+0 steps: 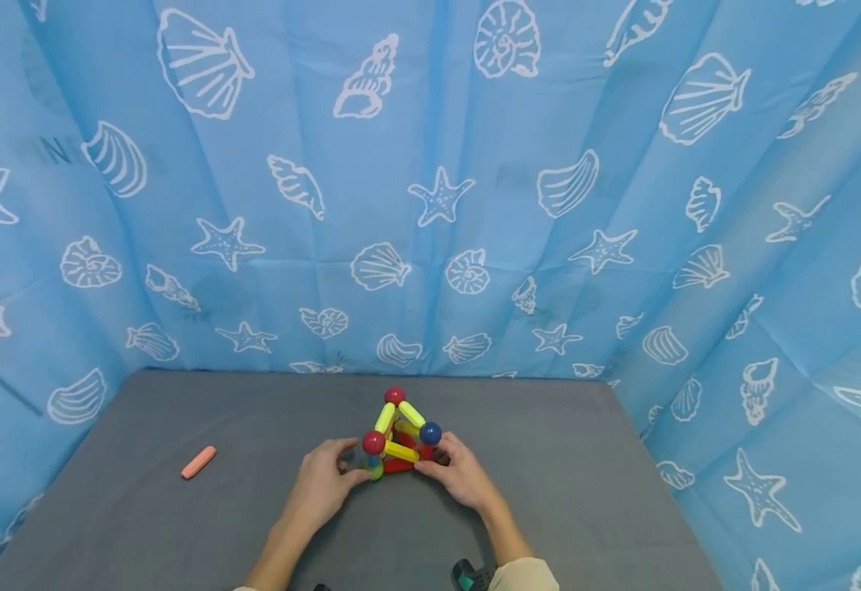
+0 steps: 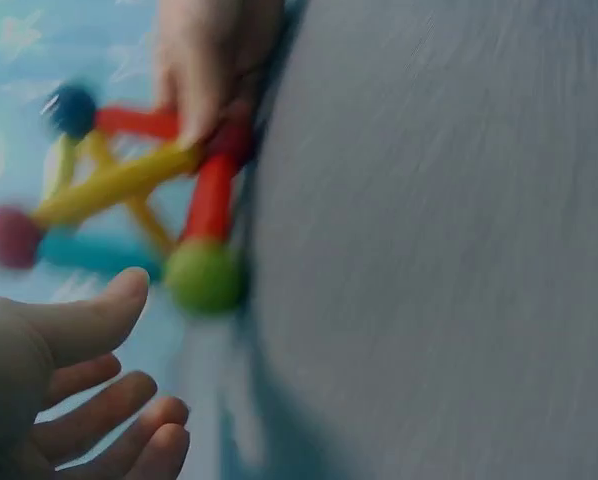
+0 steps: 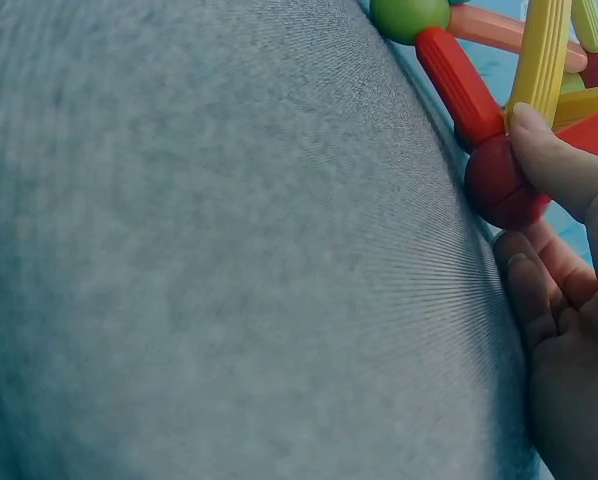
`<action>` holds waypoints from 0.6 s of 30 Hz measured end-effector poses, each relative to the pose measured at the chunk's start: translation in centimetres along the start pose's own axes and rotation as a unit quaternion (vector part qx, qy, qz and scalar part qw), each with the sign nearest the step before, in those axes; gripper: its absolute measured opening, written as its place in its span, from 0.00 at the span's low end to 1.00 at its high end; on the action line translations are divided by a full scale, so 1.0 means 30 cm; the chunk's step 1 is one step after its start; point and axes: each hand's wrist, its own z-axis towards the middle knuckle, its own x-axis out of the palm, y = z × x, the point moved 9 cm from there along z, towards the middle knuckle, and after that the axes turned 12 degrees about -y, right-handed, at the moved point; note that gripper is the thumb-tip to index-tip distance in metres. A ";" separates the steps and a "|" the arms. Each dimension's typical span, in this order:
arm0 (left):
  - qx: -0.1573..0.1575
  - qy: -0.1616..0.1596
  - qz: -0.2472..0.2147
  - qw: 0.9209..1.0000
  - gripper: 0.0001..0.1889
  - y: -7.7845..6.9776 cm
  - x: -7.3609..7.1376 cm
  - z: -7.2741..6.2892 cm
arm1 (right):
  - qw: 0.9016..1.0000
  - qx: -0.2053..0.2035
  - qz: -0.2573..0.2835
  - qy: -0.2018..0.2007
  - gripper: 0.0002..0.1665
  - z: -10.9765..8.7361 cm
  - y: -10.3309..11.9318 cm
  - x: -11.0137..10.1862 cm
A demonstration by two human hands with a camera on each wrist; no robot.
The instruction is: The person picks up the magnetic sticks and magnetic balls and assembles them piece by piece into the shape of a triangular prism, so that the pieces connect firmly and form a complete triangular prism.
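A frame of coloured magnetic sticks and balls (image 1: pixel 400 451) stands on the grey table between both hands. Red balls (image 1: pixel 374 443) and a blue ball (image 1: pixel 430 433) mark its upper corners. My left hand (image 1: pixel 324 484) is at its left side, fingers spread and relaxed, the thumb close to the green ball (image 2: pixel 203 277); whether they touch I cannot tell. At the right lower corner, my right hand (image 1: pixel 463 476) pinches the dark red ball (image 3: pixel 504 182), thumb by the foot of a yellow stick (image 3: pixel 541 60) and fingers beneath the ball.
A loose orange stick (image 1: pixel 198 463) lies on the grey table (image 1: pixel 548 460), well to the left of the frame. Behind the table hangs a blue curtain (image 1: pixel 415 312) with white shells and starfish. A black device (image 1: pixel 472 576) shows by the right wrist.
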 end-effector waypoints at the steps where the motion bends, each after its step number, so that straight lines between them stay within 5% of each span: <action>1: -0.002 -0.004 0.006 1.000 0.30 0.020 -0.038 0.002 | 1.000 -0.001 0.000 0.001 0.13 -0.001 -0.001 0.002; 5: -0.011 -0.061 0.033 0.998 0.31 0.135 -0.218 0.023 | 1.000 0.000 0.002 0.002 0.14 -0.002 -0.004 -0.004; 10: -0.084 -0.129 0.074 0.985 0.35 0.359 -0.408 0.047 | 1.000 0.004 -0.001 0.006 0.14 -0.001 -0.009 -0.013; 14: -0.105 -0.115 0.141 0.978 0.37 0.495 -0.493 0.048 | 1.000 0.010 0.001 0.011 0.15 0.000 -0.010 -0.004; 18: -0.083 -0.097 0.186 0.974 0.29 0.547 -0.517 0.043 | 1.000 0.014 0.005 0.015 0.15 0.002 -0.008 0.007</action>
